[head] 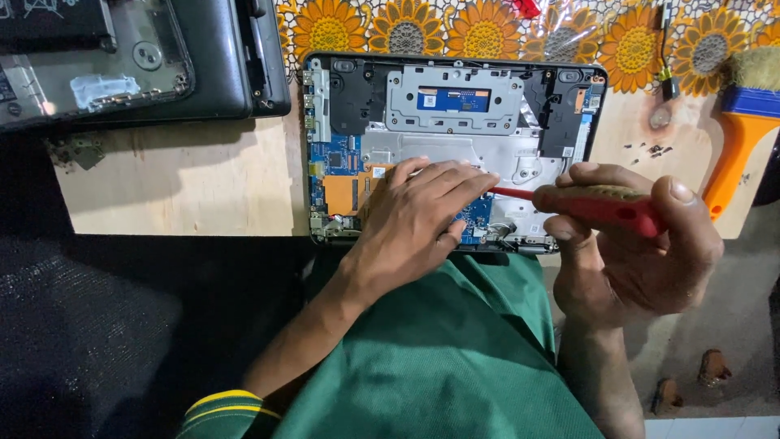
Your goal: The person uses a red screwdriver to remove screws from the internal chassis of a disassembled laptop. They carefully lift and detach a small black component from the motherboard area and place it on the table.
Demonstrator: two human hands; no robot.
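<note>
Hands work over an opened laptop [455, 146] lying bottom-up on the wooden table [179, 187], its back cover off and the blue circuit board [337, 154] and silver metal frame exposed. The left hand [422, 215] rests flat on the laptop's near half, fingers spread and loosely extended, gripping nothing. The right hand [634, 244] sits just off the laptop's near right corner, curled tight around the red handle of a screwdriver [597, 203], whose shaft points left toward the left hand's fingertips. Beyond the laptop's right edge lies an orange-handled brush [743, 130] with a blue ferrule. Off the laptop's far left corner sits another dark dismantled laptop [211, 57].
</note>
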